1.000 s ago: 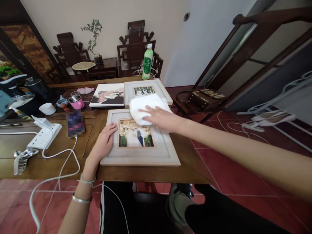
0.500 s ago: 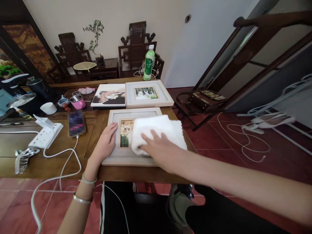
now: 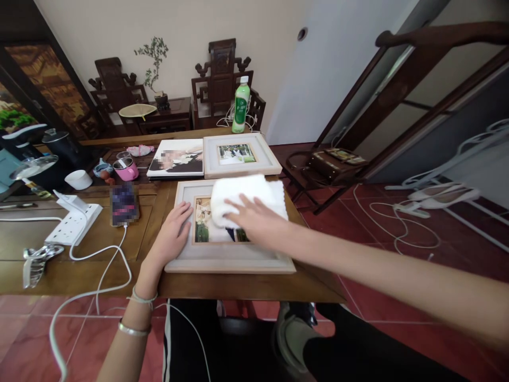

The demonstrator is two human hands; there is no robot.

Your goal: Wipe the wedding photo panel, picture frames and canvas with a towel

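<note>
A light wooden picture frame (image 3: 230,266) lies flat near the table's front edge, with a photo (image 3: 202,233) in its middle. My left hand (image 3: 174,233) rests on the frame's left border, fingers stretched out and holding nothing. A folded white cloth (image 3: 242,193) lies over the upper right part of the frame and hides some of the photo. My right hand (image 3: 254,217) presses flat on the cloth, its fingers spread.
Behind stand a second frame (image 3: 207,159), a photo book (image 3: 159,172) and a green bottle (image 3: 240,106). On the left are a phone (image 3: 124,204), a power strip (image 3: 75,225), a pink cup (image 3: 126,170) and a white cable (image 3: 119,246). A wooden chair (image 3: 330,164) stands right.
My right hand and the cloth have moved up and slightly left over the frame, uncovering the photo's lower part and the frame's lower right corner. My left hand stays on the left border.
</note>
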